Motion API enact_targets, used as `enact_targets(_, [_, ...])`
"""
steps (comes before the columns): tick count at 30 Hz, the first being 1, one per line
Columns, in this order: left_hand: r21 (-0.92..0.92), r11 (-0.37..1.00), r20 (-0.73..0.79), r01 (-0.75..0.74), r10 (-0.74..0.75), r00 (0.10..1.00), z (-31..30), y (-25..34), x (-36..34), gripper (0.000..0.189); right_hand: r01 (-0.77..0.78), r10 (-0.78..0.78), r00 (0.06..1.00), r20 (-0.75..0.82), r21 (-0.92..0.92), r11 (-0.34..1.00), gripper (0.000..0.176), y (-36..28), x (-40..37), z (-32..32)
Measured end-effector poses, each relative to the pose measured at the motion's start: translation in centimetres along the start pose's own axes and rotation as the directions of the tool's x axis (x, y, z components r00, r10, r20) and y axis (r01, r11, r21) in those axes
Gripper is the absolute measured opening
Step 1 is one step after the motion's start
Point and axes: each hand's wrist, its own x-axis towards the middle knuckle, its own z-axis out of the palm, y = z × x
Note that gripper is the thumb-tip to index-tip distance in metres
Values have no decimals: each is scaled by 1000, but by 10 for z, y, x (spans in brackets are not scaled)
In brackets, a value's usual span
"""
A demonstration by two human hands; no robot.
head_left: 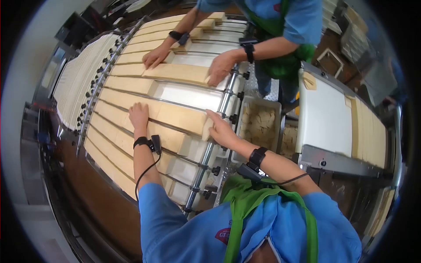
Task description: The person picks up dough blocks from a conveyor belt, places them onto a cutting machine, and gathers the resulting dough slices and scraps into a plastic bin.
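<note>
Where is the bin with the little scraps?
In the head view, the bin sits on the right of the conveyor, just past the person's right hand and left of the white belt.

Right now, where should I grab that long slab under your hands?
Grip the slab at its right end, coming from the side, as the right hand does, with the left hand flat on top further along. It is long, thin and flat on the rails, so only that end offers an edge to hold; two hands likely stop it sagging.
</note>
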Motion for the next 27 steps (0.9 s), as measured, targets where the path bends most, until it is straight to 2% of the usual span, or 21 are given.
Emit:
enact_targets(1, [-4,1000,77,-4,4,997,1,6,-4,42,-48,47,999,9,48,998,53,1,-4,-6])
enact_targets(2, [-14,1000,96,8,-7,995,6,-1,-4,46,32,-31,998,-50,21,999,53,5,-8,-8])
enact_targets(4, [-96,989,240,117,-91,966,22,-18,9,41,117,-116,985,-129,0,993,54,5,-24,-32])
enact_targets(6, [193,981,420,1,-84,904,-14,21,15,37,5,4,995,-96,94,996,53,-11,-42,-77])
enact_targets(7, [336,898,479,-283,96,873,8,3,30,36,41,-32,982,-185,47,998,53,-5,-53,-98])
enact_targets(9, [161,982,230,-94,55,972,-27,87,6,34,113,-125,937,-326,-56,992,54,10,-73,-137])
enact_targets(10, [39,979,192,-199,188,963,-16,101,4,33,-82,58,944,-325,-59,995,58,3,-93,-168])
enact_targets(11, [-76,952,140,-296,304,942,-3,114,1,33,-154,160,914,-372,44,987,56,23,-111,-191])
enact_targets(12, [-186,904,73,-386,404,912,6,135,3,34,-107,-143,842,-519,-422,900,50,48,-132,-218])
enact_targets(13, [-309,852,54,-423,460,886,5,172,-4,33,-210,38,797,-603,-218,953,43,47,-160,-250])
enact_targets(14, [-424,787,34,-448,508,860,-3,218,-26,33,-281,116,699,-705,-122,952,40,69,-190,-276])
enact_targets(16, [-627,651,36,-428,572,819,-3,303,-68,34,-543,244,480,-843,-66,837,40,70,-249,-333])
enact_targets(17, [-709,592,64,-383,595,801,2,345,-87,34,-664,140,417,-898,-196,721,46,98,-284,-360])
enact_targets(19, [-791,445,41,-420,724,688,-2,439,-130,37,-841,-1,347,-938,-312,442,56,122,-342,-408])
enact_targets(21, [-835,347,52,-426,822,567,-6,532,-168,38,-924,129,237,-963,-182,335,64,131,-376,-443])
enact_targets(22, [-830,248,-52,-499,857,513,16,574,-181,38,-953,189,180,-965,-124,276,68,135,-386,-460])
enact_targets(24, [-896,145,-73,-419,884,461,46,654,-208,40,-969,316,162,-935,-90,232,73,142,-393,-486])
enact_targets(25, [-875,127,-99,-468,898,428,49,694,-221,42,-975,379,155,-912,-79,207,76,145,-396,-497])
enact_targets(27, [-844,92,-122,-528,926,357,61,764,-242,45,-960,387,226,-894,-136,245,72,146,-395,-506])
